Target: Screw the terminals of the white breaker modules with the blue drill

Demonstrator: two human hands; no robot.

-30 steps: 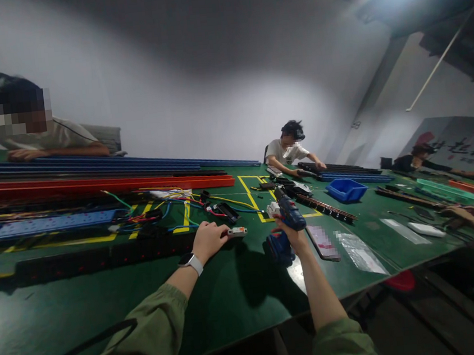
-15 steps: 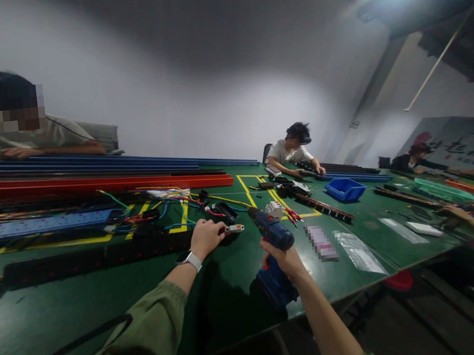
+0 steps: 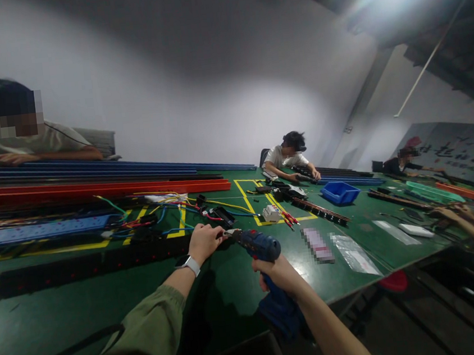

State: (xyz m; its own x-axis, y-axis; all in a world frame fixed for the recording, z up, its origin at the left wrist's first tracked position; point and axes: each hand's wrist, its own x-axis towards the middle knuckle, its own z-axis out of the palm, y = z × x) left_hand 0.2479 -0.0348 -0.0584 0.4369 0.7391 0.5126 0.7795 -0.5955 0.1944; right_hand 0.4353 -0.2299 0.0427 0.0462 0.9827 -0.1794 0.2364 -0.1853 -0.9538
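My right hand (image 3: 274, 272) is wrapped round the handle of a blue cordless drill (image 3: 263, 245), its nose pointing left toward my left hand. My left hand (image 3: 204, 241), with a watch on the wrist, pinches a small pale block (image 3: 226, 233) over the table. The drill's tip meets or overlaps this block; whether they touch I cannot tell. Most of the block is hidden by my fingers and the tip. Just beyond my left hand lie a black part (image 3: 222, 216) and coloured wires (image 3: 168, 210). A white terminal block (image 3: 271, 213) stands behind the drill.
A long black strip (image 3: 89, 266) lies left of my left hand on the green table (image 3: 149, 305). Red rails (image 3: 94, 189) and blue rails (image 3: 105, 171) stretch behind. Rightward are a blurred-out flat object (image 3: 318, 245), plastic bags (image 3: 357, 255) and a blue bin (image 3: 340, 192). Several people sit around.
My right hand has brought the drill leftward, so its tip now reaches the small block in my left hand. The view has shifted slightly.
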